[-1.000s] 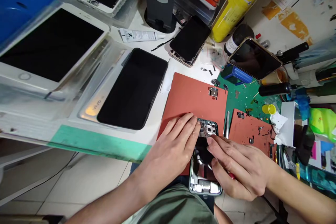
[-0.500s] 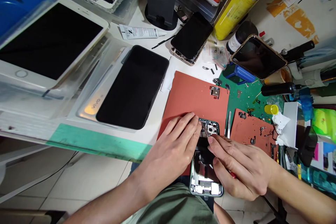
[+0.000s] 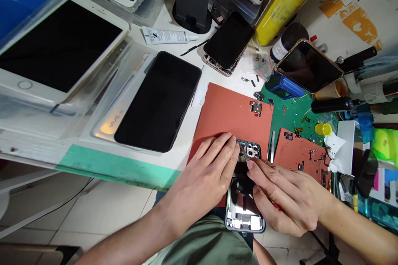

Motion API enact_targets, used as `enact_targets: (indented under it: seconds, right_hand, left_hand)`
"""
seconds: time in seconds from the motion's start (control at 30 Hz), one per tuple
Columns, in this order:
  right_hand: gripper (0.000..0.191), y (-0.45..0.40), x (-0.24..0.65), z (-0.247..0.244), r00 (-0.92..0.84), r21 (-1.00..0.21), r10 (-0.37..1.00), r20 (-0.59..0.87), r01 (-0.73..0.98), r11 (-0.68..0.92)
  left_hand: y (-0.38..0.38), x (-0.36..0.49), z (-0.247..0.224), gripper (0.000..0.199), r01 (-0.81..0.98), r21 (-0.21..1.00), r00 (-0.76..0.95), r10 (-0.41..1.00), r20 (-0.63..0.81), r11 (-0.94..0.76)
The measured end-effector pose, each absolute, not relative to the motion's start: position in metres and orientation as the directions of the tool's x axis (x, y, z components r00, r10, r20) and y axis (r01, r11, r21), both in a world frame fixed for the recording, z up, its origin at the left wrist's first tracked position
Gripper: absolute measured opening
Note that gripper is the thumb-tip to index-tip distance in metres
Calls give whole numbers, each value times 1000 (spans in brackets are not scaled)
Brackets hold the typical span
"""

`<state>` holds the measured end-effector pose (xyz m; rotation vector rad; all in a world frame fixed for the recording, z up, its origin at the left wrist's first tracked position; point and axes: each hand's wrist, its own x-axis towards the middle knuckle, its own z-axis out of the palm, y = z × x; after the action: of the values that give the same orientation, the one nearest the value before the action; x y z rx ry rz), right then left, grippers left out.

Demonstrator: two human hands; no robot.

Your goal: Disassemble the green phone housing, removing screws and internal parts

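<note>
An opened phone [image 3: 244, 213] lies with its inner parts bare, its upper part over a reddish-brown mat [image 3: 231, 105] and its lower end past the mat's front edge. My left hand [image 3: 211, 169] grips the phone's left side, fingers together and fingertips near its top corner; the thumb is hidden. In my right hand [image 3: 286, 198], closed in a pinch, is a slim metal-tipped tool [image 3: 245, 155] with a bit of red showing under the fingers. Its tip meets the phone's upper left area, beside the camera section [image 3: 251, 150]. My fingers cover most of the tool, so its exact kind cannot be made out.
Tweezers [image 3: 273, 147] lie right of the phone, beside a second mat [image 3: 287, 153] with small parts. A black-screened phone [image 3: 158, 101] and a white tablet [image 3: 65, 45] are on the left. Behind stand a yellow can [image 3: 276, 12] and a propped phone [image 3: 309, 66].
The view has shifted very slightly. Both hands keep their places on the phone, and the tool tip stays at nearly the same spot.
</note>
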<state>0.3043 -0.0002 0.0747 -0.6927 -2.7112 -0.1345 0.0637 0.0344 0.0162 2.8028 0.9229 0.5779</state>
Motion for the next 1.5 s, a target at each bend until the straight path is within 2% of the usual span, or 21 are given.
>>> enact_targets:
  seconds: [0.4, 0.67, 0.93, 1.3, 1.5]
  right_hand:
    - [18, 4, 314, 81, -874, -11, 435, 216, 443, 896]
    - [15, 13, 296, 93, -849, -18, 441, 290, 456, 890]
    - [12, 12, 293, 95, -852, 61, 438, 286, 473, 879]
    - [20, 6, 296, 90, -850, 4, 463, 250, 480, 878]
    - [15, 3, 291, 86, -842, 113, 438, 315, 491, 864]
  left_hand:
    - [32, 63, 13, 49, 534, 255, 745, 591, 309, -806]
    - [31, 64, 13, 49, 528, 247, 747, 583, 321, -813]
    - [31, 65, 14, 48, 532, 230, 747, 580, 324, -815]
    - [31, 64, 12, 47, 529, 230, 745, 577, 336, -817]
    - [32, 63, 15, 47, 523, 209, 759, 563, 327, -826]
